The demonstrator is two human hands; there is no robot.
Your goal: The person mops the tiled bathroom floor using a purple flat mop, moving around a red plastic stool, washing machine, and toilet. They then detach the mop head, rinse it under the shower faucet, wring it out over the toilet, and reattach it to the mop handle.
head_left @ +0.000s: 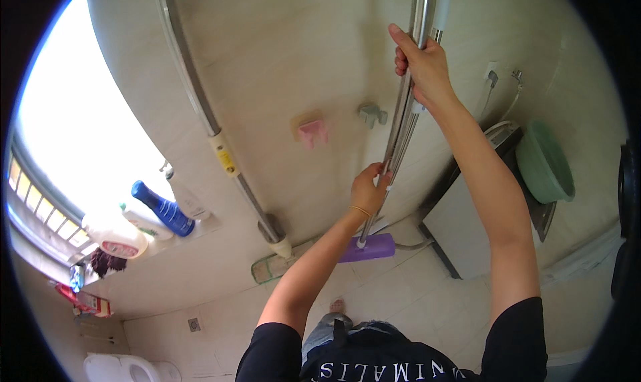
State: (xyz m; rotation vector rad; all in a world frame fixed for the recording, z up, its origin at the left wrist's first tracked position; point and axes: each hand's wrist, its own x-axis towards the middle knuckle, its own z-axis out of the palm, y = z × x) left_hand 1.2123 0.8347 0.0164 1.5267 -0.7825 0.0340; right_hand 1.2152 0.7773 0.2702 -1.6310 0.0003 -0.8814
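Observation:
My right hand [427,68] is closed round the upper part of a silver mop pole [400,115], its thumb pointing up. Lower down, the fingers of my left hand [370,190] grip the same pole. Another thin metal pole runs close beside it, so I cannot tell whether each hand holds one or both. At the foot is a flat purple mop head [370,247] on the floor. Further left, a second mop [227,158] leans on the wall, with a green-edged flat head [270,268] partly hidden by my left forearm.
A pink hook [312,134] and a grey hook [372,115] are on the wall. At right, a green basin [544,162] sits on a washing machine [461,228]. Several bottles, one blue [163,208], line the window ledge. A white toilet [127,367] is at lower left.

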